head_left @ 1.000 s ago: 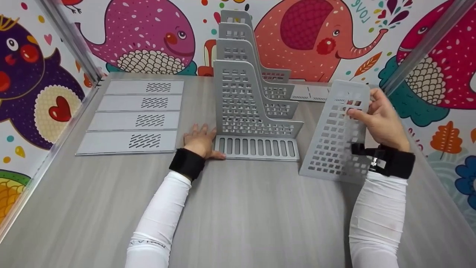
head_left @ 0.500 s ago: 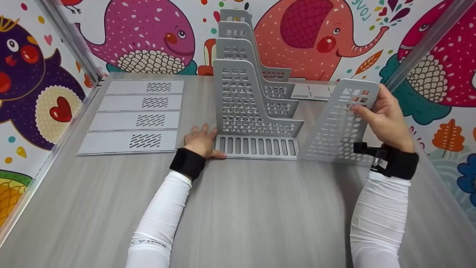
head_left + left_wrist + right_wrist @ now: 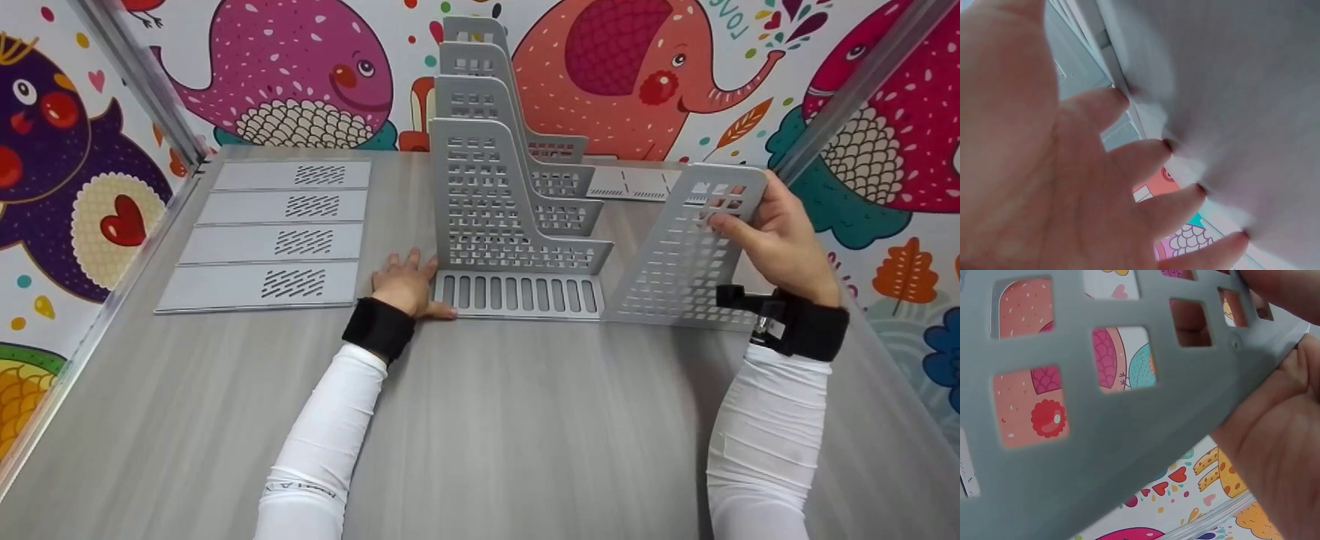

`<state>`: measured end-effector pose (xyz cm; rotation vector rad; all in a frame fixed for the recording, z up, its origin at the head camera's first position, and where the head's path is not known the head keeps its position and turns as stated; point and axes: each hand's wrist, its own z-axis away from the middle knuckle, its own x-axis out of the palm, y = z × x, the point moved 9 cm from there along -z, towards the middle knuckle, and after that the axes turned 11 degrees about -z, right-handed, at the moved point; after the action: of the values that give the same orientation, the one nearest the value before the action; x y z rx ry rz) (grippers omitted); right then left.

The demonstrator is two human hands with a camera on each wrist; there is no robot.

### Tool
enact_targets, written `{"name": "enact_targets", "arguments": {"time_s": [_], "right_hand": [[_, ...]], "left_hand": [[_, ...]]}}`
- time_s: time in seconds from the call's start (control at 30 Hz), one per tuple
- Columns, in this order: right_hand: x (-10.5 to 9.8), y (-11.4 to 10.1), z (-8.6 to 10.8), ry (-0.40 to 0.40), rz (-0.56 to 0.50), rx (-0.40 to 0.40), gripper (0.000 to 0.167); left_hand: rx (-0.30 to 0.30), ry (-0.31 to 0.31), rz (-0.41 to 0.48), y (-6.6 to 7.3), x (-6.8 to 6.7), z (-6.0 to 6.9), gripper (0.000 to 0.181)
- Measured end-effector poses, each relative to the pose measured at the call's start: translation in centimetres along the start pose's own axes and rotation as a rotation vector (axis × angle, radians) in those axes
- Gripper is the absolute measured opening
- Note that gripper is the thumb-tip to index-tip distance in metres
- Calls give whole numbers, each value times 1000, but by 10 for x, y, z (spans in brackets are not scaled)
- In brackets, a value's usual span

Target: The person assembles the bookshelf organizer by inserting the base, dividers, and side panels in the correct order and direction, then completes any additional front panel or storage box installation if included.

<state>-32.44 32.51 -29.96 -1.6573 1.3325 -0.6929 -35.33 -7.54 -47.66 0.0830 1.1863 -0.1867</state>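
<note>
A grey plastic file holder (image 3: 480, 202) stands upright with several perforated dividers one behind another. At its front lies a slotted base strip (image 3: 523, 295). My left hand (image 3: 403, 286) rests on the table with fingers spread, its thumb against the strip's near left corner; in the left wrist view, the left fingertips (image 3: 1199, 191) touch the tabletop. To the right, my right hand (image 3: 791, 236) pinches the upper right edge of a loose perforated divider panel (image 3: 690, 255), thumb on the near face. The panel stands tilted, its lower left corner close to the strip's right end. The right wrist view shows its square holes (image 3: 1123, 357) up close.
Several flat grey panels (image 3: 259, 285) with slanted slots lie side by side on the table at the left. A light strip (image 3: 626, 184) lies behind the holder. Printed cartoon walls (image 3: 300, 67) and metal corner posts (image 3: 862, 90) bound the table.
The divider panel has swung to face me more squarely, and its lower edge has moved back, level with the base strip. My right hand has shifted slightly right; the left hand stays put.
</note>
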Motion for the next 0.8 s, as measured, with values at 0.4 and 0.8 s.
{"name": "enact_targets", "arguments": {"time_s": [0.4, 0.8], "right_hand": [[22, 17, -5, -142, 94, 80, 37], [47, 75, 5, -504, 250, 353, 47]], "left_hand": [[0, 3, 23, 0, 1, -1, 108], [7, 14, 28, 1, -2, 1, 108]]}}
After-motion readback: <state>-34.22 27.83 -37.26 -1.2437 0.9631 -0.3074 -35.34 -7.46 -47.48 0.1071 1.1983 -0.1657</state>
